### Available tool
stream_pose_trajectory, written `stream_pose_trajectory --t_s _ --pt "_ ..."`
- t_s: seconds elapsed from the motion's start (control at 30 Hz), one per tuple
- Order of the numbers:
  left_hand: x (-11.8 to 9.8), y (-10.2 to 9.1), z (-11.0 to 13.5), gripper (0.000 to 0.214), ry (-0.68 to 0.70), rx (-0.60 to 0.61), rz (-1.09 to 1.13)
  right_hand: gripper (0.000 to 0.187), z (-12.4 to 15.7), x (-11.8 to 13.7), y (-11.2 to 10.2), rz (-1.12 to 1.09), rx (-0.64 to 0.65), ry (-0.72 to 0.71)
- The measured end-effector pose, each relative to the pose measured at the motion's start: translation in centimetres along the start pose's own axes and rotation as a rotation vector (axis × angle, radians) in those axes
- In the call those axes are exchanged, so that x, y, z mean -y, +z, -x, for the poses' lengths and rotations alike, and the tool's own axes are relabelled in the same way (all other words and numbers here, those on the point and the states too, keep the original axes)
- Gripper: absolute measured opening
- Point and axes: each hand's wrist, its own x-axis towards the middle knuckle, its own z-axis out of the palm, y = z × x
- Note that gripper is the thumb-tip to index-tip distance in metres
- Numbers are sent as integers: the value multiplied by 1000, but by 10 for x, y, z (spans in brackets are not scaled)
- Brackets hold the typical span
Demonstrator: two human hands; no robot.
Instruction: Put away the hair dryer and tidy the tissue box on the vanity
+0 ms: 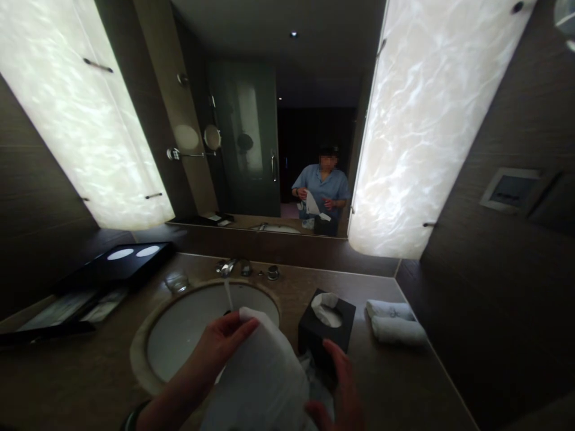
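Observation:
My left hand (229, 338) pinches the top edge of a thin white sheet (265, 371) between thumb and fingers. It hangs down in front of the basin; whether it is cloth or paper I cannot tell. My right hand (339, 389), somewhat blurred, has its thumb and fingers apart at the right of the sheet. Between that hand and the sheet lies crumpled, see-through wrapping (314, 374), partly hidden. Just beyond my right fingers stands a black tissue box (306, 326) with a white tissue sticking out of its top.
Water runs from the faucet (227, 267) into the white oval basin (168, 335). Rolled white towels (398, 329) lie at the right. A drinking glass (176, 281), a black tray (67, 328) and a dark box (130, 263) occupy the left. A mirror (242, 137) rises behind.

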Motion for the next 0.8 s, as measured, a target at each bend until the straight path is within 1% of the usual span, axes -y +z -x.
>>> stream_pose_trajectory --t_s 0.03,0.07,0.1,0.13,0.17,0.2,0.23,0.3,0.33,0.37,0.4,0.43,0.5,0.53,0.57,0.6,0.63,0.7,0.73,0.8 --pt "0 -1 -2 43 -6 47 -25 88 -5 8 17 30 93 -22" --pt "0 -5 -6 44 4 89 -62 81 -12 16 33 47 203 7" --pt "2 -11 -12 44 33 109 -118 69 -17 22 47 55 312 67" --pt "4 -20 -20 44 76 104 -198 59 -22 25 58 44 412 137" --pt "6 -31 -28 43 112 87 -288 55 -24 24 66 10 492 206" --pt "9 -44 -36 43 132 58 -378 57 -25 20 71 -44 548 273" --pt "12 -58 -43 44 146 17 -462 61 -23 14 72 -109 578 345" --pt "20 -81 -48 45 191 -100 -567 70 -15 -2 70 -251 579 527" --pt "25 -88 -45 45 233 -157 -594 73 -11 -8 67 -324 569 625" --pt "31 -90 -39 43 287 -202 -617 74 -8 -12 64 -397 560 710" --pt "38 -88 -29 42 343 -224 -634 73 -5 -12 61 -471 559 772" --pt "46 -81 -17 41 383 -195 -658 69 -4 -9 58 -544 574 804" --pt "66 -59 9 46 390 -49 -657 56 -6 4 52 -670 625 816" --pt "77 -46 20 55 349 76 -667 50 -8 13 50 -718 646 810" --pt "88 -33 29 64 302 161 -656 43 -10 20 48 -753 654 799" --pt "98 -22 35 70 243 247 -615 39 -13 27 45 -776 651 783" --pt "108 -12 38 72 179 328 -546 36 -16 31 42 -783 645 767" --pt "123 4 37 61 58 454 -352 39 -21 34 33 -734 643 730" --pt "129 9 34 55 18 513 -252 42 -25 34 26 -670 648 710" --pt "136 16 27 49 -24 574 -124 50 -33 35 9 -446 659 644"
